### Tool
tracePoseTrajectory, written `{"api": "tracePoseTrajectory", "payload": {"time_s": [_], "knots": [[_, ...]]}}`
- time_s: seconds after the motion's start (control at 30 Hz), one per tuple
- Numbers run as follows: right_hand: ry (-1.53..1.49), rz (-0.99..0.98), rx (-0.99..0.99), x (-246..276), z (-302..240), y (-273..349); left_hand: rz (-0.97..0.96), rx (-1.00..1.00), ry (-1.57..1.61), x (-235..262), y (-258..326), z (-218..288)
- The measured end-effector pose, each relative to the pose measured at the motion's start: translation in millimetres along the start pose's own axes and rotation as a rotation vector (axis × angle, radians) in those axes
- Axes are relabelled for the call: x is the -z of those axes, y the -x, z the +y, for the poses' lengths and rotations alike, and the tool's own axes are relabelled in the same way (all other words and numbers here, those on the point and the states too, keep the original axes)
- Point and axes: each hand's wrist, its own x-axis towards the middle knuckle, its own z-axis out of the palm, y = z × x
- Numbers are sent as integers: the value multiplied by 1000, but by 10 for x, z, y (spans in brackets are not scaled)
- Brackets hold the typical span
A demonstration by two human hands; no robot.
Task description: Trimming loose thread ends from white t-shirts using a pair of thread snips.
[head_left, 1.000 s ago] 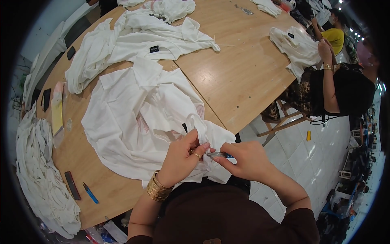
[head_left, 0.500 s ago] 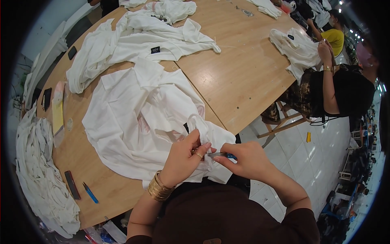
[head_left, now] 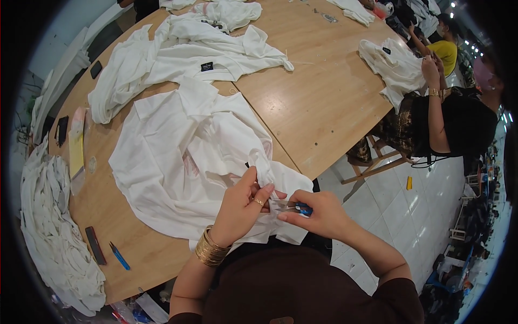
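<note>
A white T-shirt [head_left: 156, 156] lies bunched up on the table in front of me, with its near edge over my lap. My left hand [head_left: 240, 205], with rings and gold bangles, pinches a fold of its cloth. From the right, my right hand [head_left: 321, 213] grips blue-handled thread snips [head_left: 300, 208]. Their blades are apart and point left at the pinched fold, close to my left fingertips. Whether a thread lies between the blades is too small to tell. A dark label shows partly beside my left hand.
More white shirts [head_left: 189, 51] lie farther back, and a white cloth pile [head_left: 54, 227] runs along the left edge. A second blue tool [head_left: 120, 256], a dark bar-shaped object [head_left: 95, 245] and a phone [head_left: 96, 70] rest at left. At right a co-worker [head_left: 458, 121] handles a white garment [head_left: 396, 65].
The snips' blades have parted; they were nearly together before. My left hand has shifted slightly left and down with the fold, and my right hand has moved a little left.
</note>
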Motion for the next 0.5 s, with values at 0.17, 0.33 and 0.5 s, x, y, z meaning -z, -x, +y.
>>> {"api": "tracePoseTrajectory", "payload": {"time_s": [0.17,0.33,0.5], "knots": [[-284,205,-11,-417,37,54,-46,-27,-225,54,-27,-26],[-386,82,71,-436,39,146,24,-74,-319,199,-159,1],[-442,71,28,-382,123,61,10,-51,-298,153,-177,54]]}}
